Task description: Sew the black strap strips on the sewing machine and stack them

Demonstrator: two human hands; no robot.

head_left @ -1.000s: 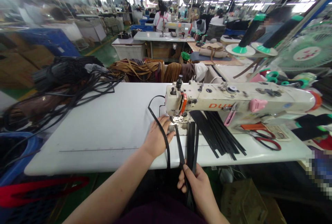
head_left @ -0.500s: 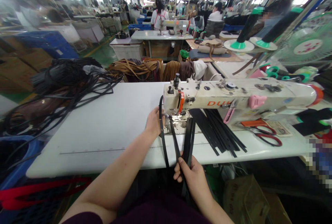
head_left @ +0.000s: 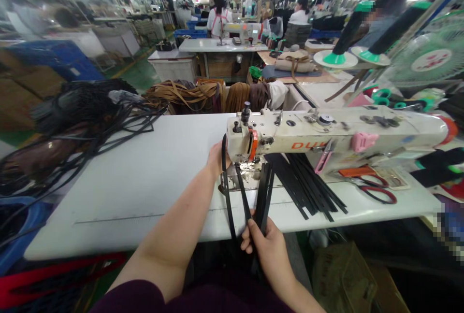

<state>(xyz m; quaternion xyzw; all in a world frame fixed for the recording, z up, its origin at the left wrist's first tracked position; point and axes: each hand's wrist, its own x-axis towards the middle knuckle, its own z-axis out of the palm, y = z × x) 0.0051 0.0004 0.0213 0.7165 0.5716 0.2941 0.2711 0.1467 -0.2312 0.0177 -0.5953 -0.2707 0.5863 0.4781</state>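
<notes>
My right hand (head_left: 267, 241) is closed around several black straps (head_left: 261, 197) at the table's front edge. One narrow black strap (head_left: 243, 190) runs from those fingers up to the needle area of the sewing machine (head_left: 290, 132). My left hand (head_left: 216, 156) reaches to the left side of the machine head, its fingers hidden behind it and a hanging strap. This long black strap (head_left: 227, 202) loops down past the front edge. More cut black straps (head_left: 308, 185) lie in a fanned pile under the machine arm.
Red-handled scissors (head_left: 379, 192) lie right of the strap pile. Pink thread snips (head_left: 322, 158) hang on the machine. Black cords (head_left: 105, 134) spill over the left of the white table (head_left: 145, 173). Brown straps (head_left: 181, 94) are heaped behind it. Thread cones (head_left: 340, 42) stand at right.
My left hand has slid slightly farther behind the machine head, so less of it shows. The right hand keeps its hold on the straps. The whole view has shifted a little.
</notes>
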